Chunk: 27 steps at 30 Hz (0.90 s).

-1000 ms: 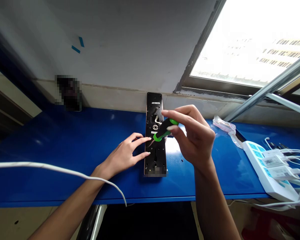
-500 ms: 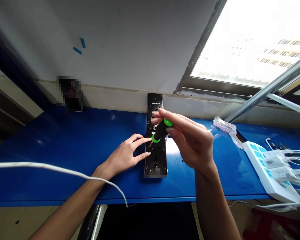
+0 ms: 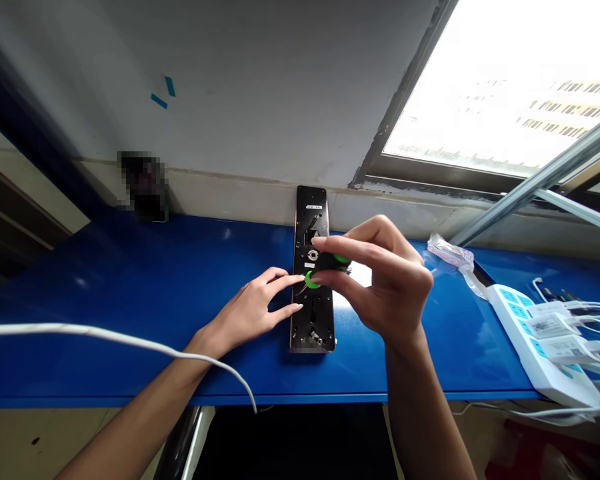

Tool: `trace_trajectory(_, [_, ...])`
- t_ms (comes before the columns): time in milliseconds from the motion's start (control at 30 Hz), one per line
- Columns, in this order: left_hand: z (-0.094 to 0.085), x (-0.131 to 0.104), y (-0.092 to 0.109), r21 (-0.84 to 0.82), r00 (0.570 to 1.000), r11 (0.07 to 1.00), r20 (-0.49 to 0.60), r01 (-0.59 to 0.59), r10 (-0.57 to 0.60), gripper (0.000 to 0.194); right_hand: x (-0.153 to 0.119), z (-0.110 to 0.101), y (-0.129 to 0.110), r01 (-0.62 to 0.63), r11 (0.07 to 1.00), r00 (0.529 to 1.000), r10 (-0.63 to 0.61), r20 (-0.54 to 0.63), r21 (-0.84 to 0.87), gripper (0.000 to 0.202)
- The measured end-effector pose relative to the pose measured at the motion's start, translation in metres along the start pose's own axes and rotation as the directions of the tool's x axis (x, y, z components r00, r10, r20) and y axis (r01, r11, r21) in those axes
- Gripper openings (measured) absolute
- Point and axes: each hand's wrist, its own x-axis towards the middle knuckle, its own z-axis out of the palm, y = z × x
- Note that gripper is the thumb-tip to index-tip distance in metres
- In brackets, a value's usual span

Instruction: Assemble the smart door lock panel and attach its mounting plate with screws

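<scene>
Fingers of the right hand (image 3: 393,280) have closed in around the screwdriver (image 3: 331,261) since a moment ago, when they stretched out past its handle. That hand now pinches the black and green grip, which leans over with its shaft slanting down to the panel (image 3: 324,310). It's a long, narrow black panel, lying on the blue bench (image 3: 145,287) with its far end near the wall (image 3: 255,93). Its face shows a white label (image 3: 313,207) near the top, a squarish opening, a pale ring (image 3: 313,255), a dark slot lower down and scattered small holes or screws. Across it, the left hand (image 3: 253,303) keeps thumb and forefinger apart, their tips resting on the panel's left side.
</scene>
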Motion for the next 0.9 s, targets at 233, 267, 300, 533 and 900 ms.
trace_trajectory(233, [0.0012, 0.0001, -0.0012, 0.005, 1.0, 1.0, -0.003, -0.014, 0.014, 0.045, -0.0001, 0.0003, -0.0012, -0.068, 0.991, 0.989, 0.052, 0.141, 0.117, 0.049])
trace_trajectory(267, [0.0012, 0.0001, -0.001, 0.007, 1.0, 1.0, -0.003, -0.009, 0.009, 0.046, -0.0002, 0.0002, -0.0011, -0.055, 0.993, 0.993, 0.043, 0.112, 0.104, 0.047])
trace_trajectory(300, [0.0011, 0.0001, -0.0008, 0.007, 1.0, 1.0, -0.002, -0.002, 0.002, 0.046, -0.0002, 0.0, -0.0007, -0.042, 0.997, 0.997, 0.038, 0.068, 0.066, 0.045])
trace_trajectory(533, [0.0006, 0.0004, -0.0007, -0.009, 1.0, 1.0, -0.013, -0.015, 0.015, 0.045, -0.0004, -0.0012, -0.0008, -0.06, 0.994, 0.988, 0.047, 0.147, 0.088, 0.047])
trace_trajectory(900, [0.002, 0.0005, -0.0011, -0.047, 1.0, 0.999, 0.01, 0.007, -0.007, 0.047, -0.0062, 0.0045, 0.0043, -0.085, 0.992, 0.991, 0.075, 0.107, 0.096, 0.05])
